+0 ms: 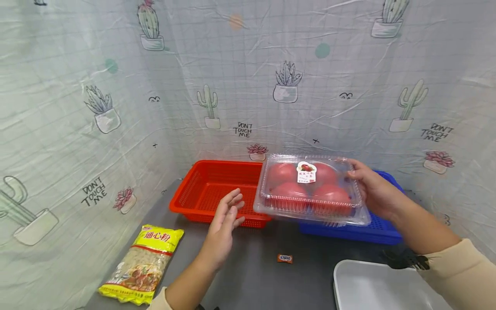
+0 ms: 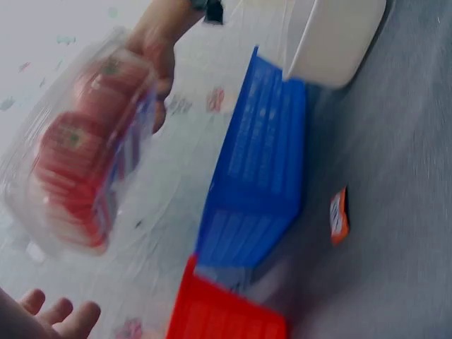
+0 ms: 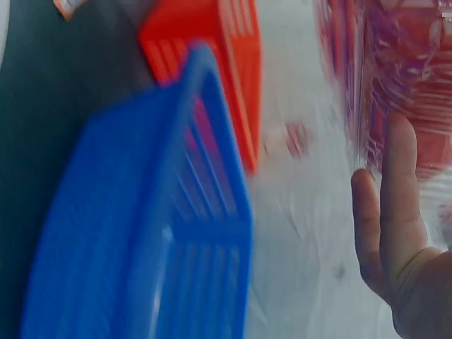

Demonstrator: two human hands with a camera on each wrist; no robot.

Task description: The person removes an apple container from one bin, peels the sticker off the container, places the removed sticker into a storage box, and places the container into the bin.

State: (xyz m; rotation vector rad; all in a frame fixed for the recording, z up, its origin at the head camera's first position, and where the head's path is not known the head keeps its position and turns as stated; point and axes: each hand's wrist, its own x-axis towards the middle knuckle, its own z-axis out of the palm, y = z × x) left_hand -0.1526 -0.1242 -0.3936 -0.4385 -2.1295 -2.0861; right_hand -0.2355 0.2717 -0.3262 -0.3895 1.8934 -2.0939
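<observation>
my right hand (image 1: pixel 372 189) grips the right end of a clear plastic pack (image 1: pixel 310 193), my thumb at its edge. four red, round fruits show through the lid, with a white label (image 1: pixel 306 173) on top. the pack hangs in the air, apart from both baskets; from my head it covers the right end of the red basket (image 1: pixel 197 215) and part of the blue basket (image 1: pixel 348 232).

my left hand (image 1: pixel 222 228) holds nothing. its fingers are loose and spread, raised in front of the red basket, near the pack's left end but apart from it.

below, on the grey table (image 1: pixel 248 286), a small orange wrapper (image 1: pixel 284 258) lies in front of the baskets. a yellow-ended pasta bag (image 1: pixel 143 262) lies over to my left, and a white tray (image 1: pixel 372 284) sits at my right, close to my sleeve (image 1: pixel 457 267).
</observation>
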